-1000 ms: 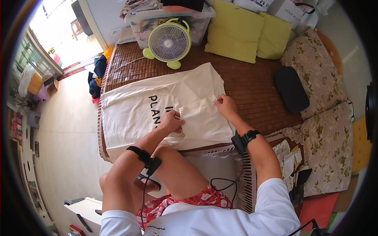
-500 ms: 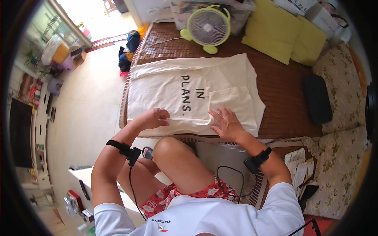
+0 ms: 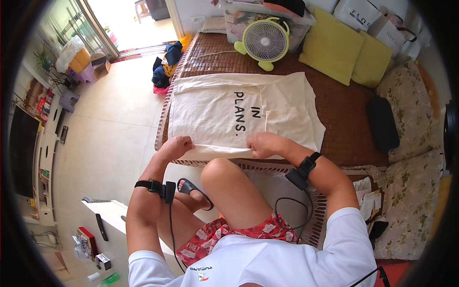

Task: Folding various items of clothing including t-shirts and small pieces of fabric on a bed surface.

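A cream shirt (image 3: 210,115) with dark printed lettering and a patch pocket lies sideways on a brown woven mat. Its near edge is turned inward in a long fold. At the near left corner my left hand (image 3: 178,147) is closed, fingers pinching the cloth. My right hand (image 3: 262,145) grips the same near edge further right, just below the pocket, with its fingers curled and partly hidden from view. Between the two hands the folded edge runs fairly straight.
A green fan (image 3: 266,40) stands beyond the shirt, before a clear plastic bin (image 3: 302,29). Yellow-green cushions (image 3: 330,45) lie at the far right, and a black case (image 3: 383,123) rests nearer. Clothes (image 3: 165,67) are heaped at the far left corner. My knee (image 3: 221,172) is close to the mat's edge.
My right hand has gone from spread fingers to a closed grip on the shirt's near edge. The left hand has closed on the near left corner. The whole view has shifted slightly.
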The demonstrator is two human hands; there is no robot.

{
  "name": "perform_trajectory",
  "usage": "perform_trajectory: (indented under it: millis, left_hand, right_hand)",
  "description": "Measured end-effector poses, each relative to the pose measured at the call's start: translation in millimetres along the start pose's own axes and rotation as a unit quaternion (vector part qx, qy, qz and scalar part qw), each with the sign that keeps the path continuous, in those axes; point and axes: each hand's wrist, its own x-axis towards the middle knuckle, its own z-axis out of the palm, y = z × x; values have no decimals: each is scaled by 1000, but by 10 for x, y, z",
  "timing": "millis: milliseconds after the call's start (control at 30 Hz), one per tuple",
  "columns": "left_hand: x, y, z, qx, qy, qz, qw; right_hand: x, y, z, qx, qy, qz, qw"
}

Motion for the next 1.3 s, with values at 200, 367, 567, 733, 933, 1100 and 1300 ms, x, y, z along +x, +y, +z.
perform_trajectory:
  millis: [200, 367, 567, 733, 933, 1100, 1300]
  left_hand:
    - [-25, -253, -30, 109, -141, -26, 984]
    - [-11, -442, 33, 65, -92, -55, 992]
    - [-188, -563, -186, -13, -75, -76, 994]
    - [-278, -850, -138, -45, -55, -73, 995]
    - [-330, -869, -168, -258, -5, -153, 954]
    - [-236, -975, -60, -351, 37, -155, 923]
    - [-140, -954, 57, -222, 40, -207, 952]
  right_hand:
    - [51, -76, -40, -69, -97, 13, 993]
    - [241, 96, -40, -5, -114, 38, 993]
    - [315, 213, -53, 58, -120, 56, 989]
    - [356, 245, 22, 56, -99, 45, 992]
    - [269, 62, -121, 10, -101, 0, 995]
    - [304, 41, -133, 74, -118, 92, 986]
    - [380, 116, -74, 38, -77, 57, 995]
